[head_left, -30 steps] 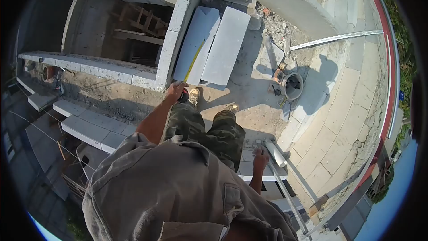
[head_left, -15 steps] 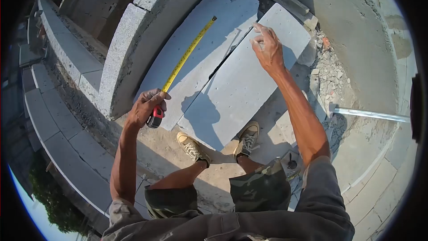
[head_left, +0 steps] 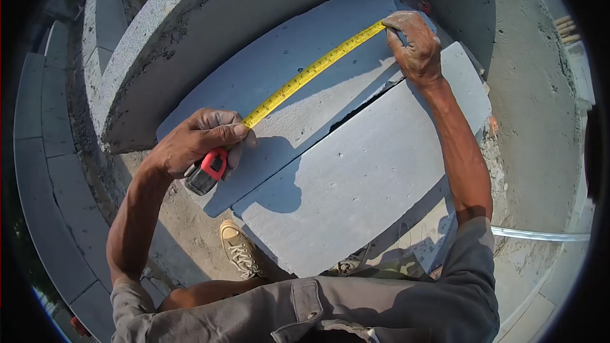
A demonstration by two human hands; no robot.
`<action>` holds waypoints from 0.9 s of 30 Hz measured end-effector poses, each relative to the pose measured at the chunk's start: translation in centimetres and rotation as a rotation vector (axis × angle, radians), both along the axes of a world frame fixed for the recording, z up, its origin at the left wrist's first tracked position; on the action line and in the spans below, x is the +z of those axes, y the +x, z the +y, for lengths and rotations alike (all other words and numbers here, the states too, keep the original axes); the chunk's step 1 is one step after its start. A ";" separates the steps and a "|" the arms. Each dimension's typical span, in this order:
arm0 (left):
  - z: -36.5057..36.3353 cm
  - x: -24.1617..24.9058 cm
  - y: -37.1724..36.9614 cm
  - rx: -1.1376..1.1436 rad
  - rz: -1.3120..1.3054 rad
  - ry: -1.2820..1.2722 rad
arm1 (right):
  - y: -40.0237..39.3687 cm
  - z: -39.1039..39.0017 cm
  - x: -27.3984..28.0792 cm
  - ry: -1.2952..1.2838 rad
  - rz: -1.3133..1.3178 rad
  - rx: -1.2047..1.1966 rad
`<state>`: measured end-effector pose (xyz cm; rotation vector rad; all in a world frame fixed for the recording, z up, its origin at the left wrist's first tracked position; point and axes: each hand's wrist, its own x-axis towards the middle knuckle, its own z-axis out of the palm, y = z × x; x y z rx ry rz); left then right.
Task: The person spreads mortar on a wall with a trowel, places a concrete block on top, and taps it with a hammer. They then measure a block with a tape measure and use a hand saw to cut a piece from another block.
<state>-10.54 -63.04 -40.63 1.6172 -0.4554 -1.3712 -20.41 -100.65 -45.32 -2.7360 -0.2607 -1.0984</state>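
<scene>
A yellow tape measure stretches diagonally over the far grey stone slab. My left hand is closed around its red and black case, thumb pressed on the blade near the slab's left part. At the other end, my right hand pinches the tape's tip between thumb and fingers, above the slab's upper right part. Nearer to me lies a second pale slab, side by side with the first. A narrow dark gap runs between the two, and shadows of my head and arms fall across them.
A curved concrete wall rises behind the far slab. Broken rubble lies right of the slabs. A metal bar extends at the right. My shoe stands close to the near slab. Curved paving blocks line the left.
My right hand has moved from above the slabs to the tape's end and now pinches it. The tape lies at a flatter angle. My view has come closer to the slabs.
</scene>
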 end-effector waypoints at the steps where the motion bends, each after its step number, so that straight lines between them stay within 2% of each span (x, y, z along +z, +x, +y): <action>1: 0.4 0.1 0.0 0.018 -0.046 0.020 | 0.4 -0.3 -0.2 -0.036 0.010 0.013; 3: 2.7 0.4 -0.2 0.109 -0.059 0.052 | 1.1 -1.6 -0.7 -0.017 0.062 -0.043; 4: 4.5 0.6 -0.2 0.080 -0.121 0.080 | 1.1 -2.5 -0.9 0.013 0.147 -0.100; 6: 8.6 0.2 -0.4 0.087 -0.183 0.114 | 0.9 -3.0 -1.3 0.185 0.271 -0.173; 7: 10.3 0.0 -0.6 0.140 -0.171 0.149 | 0.7 -3.4 -2.2 0.160 0.252 -0.176; 8: 11.7 -0.2 -0.7 0.161 -0.194 0.199 | 0.9 -4.4 -3.6 0.006 0.192 -0.191; 9: 12.9 -0.2 -1.0 0.171 -0.209 0.246 | 0.7 -2.8 -2.8 0.101 0.276 -0.236; 14: 14.8 -2.3 -1.0 0.097 -0.332 0.318 | 0.8 -3.8 -3.2 0.068 0.326 -0.289; 17: 14.7 -2.0 -0.8 0.049 -0.406 0.394 | 0.7 -4.2 -3.4 0.084 0.372 -0.337; 20: 15.9 -2.6 -0.4 0.058 -0.392 0.344 | 0.5 -4.8 -3.4 0.086 0.412 -0.384; 22: 16.2 -2.8 -0.4 0.051 -0.400 0.332 | 0.4 -6.8 -4.4 0.018 0.326 -0.382; 27: 16.7 -3.7 -0.4 0.009 -0.396 0.313 | 0.9 -8.2 -4.5 -0.073 0.328 -0.385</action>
